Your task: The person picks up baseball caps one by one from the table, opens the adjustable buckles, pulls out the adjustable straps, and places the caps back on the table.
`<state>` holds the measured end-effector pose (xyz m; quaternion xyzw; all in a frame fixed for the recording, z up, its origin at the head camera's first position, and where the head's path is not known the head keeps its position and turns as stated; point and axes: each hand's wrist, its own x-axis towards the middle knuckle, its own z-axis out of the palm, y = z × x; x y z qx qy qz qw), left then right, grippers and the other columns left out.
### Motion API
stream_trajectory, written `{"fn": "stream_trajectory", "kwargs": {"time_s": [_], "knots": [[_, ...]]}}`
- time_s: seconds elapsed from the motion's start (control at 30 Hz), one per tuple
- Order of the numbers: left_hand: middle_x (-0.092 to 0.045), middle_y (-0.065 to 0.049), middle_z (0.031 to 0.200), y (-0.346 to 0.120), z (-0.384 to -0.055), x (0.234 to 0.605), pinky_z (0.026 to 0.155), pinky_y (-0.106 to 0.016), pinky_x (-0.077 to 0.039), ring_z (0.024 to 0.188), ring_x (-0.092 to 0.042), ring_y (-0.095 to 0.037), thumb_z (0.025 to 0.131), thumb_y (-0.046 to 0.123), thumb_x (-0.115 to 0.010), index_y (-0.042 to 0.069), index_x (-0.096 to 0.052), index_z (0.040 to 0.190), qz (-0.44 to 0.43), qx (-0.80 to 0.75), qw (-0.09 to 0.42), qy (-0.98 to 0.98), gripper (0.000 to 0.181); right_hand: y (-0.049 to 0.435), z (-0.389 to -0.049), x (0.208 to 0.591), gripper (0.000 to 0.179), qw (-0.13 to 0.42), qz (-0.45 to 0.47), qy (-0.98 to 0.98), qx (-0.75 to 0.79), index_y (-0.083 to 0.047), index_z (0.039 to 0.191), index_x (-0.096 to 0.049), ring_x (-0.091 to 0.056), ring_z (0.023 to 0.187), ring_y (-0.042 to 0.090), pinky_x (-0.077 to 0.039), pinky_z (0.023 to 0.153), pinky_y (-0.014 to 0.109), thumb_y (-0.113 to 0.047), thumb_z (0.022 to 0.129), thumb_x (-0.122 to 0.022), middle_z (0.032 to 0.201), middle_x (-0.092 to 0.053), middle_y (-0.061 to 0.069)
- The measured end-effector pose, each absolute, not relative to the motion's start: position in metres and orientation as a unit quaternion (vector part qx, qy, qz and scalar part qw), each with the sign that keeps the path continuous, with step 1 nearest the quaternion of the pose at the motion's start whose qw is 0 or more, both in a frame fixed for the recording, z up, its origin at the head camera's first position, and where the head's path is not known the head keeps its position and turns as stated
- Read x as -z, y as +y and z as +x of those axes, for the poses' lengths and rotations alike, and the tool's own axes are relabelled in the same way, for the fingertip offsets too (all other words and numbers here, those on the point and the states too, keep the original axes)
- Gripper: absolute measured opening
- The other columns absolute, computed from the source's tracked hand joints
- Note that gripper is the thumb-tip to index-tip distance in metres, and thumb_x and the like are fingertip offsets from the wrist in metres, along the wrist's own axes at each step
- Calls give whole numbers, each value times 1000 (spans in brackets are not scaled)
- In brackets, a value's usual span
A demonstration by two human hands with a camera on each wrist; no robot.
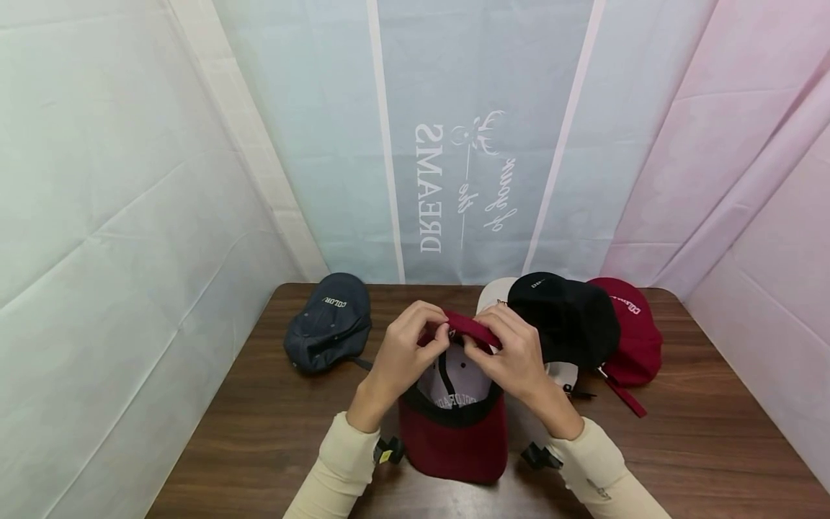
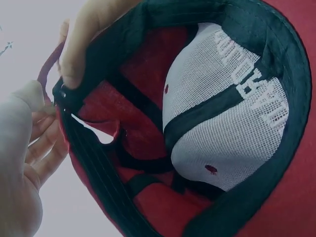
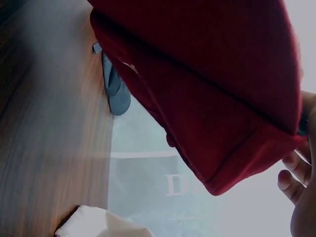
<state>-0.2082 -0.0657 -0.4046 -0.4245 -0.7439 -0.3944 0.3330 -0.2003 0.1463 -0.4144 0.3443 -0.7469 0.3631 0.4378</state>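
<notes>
A dark red baseball cap [image 1: 454, 447] is held up over the table with its inside facing me and its brim towards me. White mesh lining [image 2: 222, 108] and black inner bands show inside it. My left hand [image 1: 408, 349] pinches the cap's rear strap [image 2: 48, 69] between thumb and fingers. On the other side, my right hand [image 1: 515, 353] grips the rear edge of the same cap, its thumb inside the black sweatband [image 2: 118, 49]. In the right wrist view, the cap's red outer panels hide most of the work of the fingers.
A dark blue cap [image 1: 331, 324] lies at the table's back left. At the back right, a black cap [image 1: 564, 317] overlaps a white cap [image 1: 496, 292] and another red cap [image 1: 632, 335], whose strap trails forward. Fabric sheets [image 1: 311, 144] enclose the brown wooden table [image 1: 259, 447].
</notes>
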Motion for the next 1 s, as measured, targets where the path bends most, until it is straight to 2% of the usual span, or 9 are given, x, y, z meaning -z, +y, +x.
{"fn": "stream_trajectory", "kwargs": {"time_s": [0.17,0.3,0.47,0.57,0.67,0.77,0.8,0.9,1.0], "knots": [[-68,-9,108,-70,-209,405,60,-24,-47,70,-58,-20,105,10,-59,4,-65,104,-406,409,338,-744,8,148,-200,414,8,432,350,-746,-367,-10,89,-74,-54,69,13,-44,60,24,-6,83,-75,85,-71,-1],[-68,-9,107,-70,-209,405,60,-24,-48,70,-59,-21,106,12,-59,4,-65,105,-405,412,330,-746,10,147,-199,413,10,428,354,-745,-369,-13,89,-74,-52,68,11,-41,59,20,-5,83,-75,85,-70,-3],[-67,-8,109,-71,-207,404,59,-33,-54,73,-61,-21,103,6,-64,5,-66,109,-406,417,310,-752,6,147,-199,412,10,430,353,-745,-368,-12,89,-74,-51,67,10,-41,58,20,-5,83,-74,85,-70,-3],[-67,-6,112,-73,-207,405,63,-36,-56,79,-61,-20,100,6,-69,7,-66,112,-411,407,294,-761,12,147,-199,411,12,434,355,-742,-368,-12,89,-73,-51,67,10,-41,57,21,-2,82,-74,86,-70,-1],[-66,-6,115,-74,-206,407,70,-33,-56,87,-59,-18,95,12,-77,8,-64,117,-415,380,276,-779,26,148,-199,412,13,441,353,-742,-360,-10,90,-73,-53,66,13,-42,57,22,-1,81,-75,87,-71,0],[-65,-5,116,-74,-205,408,76,-30,-53,93,-58,-17,89,16,-83,8,-60,120,-413,346,266,-799,39,148,-199,413,2,450,349,-745,-349,-9,90,-74,-54,65,16,-43,56,23,-9,89,-72,88,-72,2],[-65,-5,115,-74,-205,409,77,-29,-52,92,-57,-17,89,16,-84,8,-59,120,-411,337,265,-805,41,148,-199,414,6,452,346,-746,-345,-9,90,-75,-54,66,16,-44,56,24,-12,92,-71,87,-71,2],[-65,-5,109,-73,-206,411,75,-28,-50,89,-57,-17,88,12,-84,8,-59,116,-406,327,274,-808,38,148,-199,415,16,459,341,-747,-340,-9,89,-77,-54,66,15,-43,56,24,-19,96,-67,88,-72,3],[-67,-4,104,-72,-206,412,76,-28,-50,89,-59,-17,90,5,-80,9,-61,106,-407,333,296,-797,25,148,-198,416,11,465,338,-747,-335,-10,90,-78,-53,67,14,-42,56,26,-15,92,-69,88,-73,5]]}}
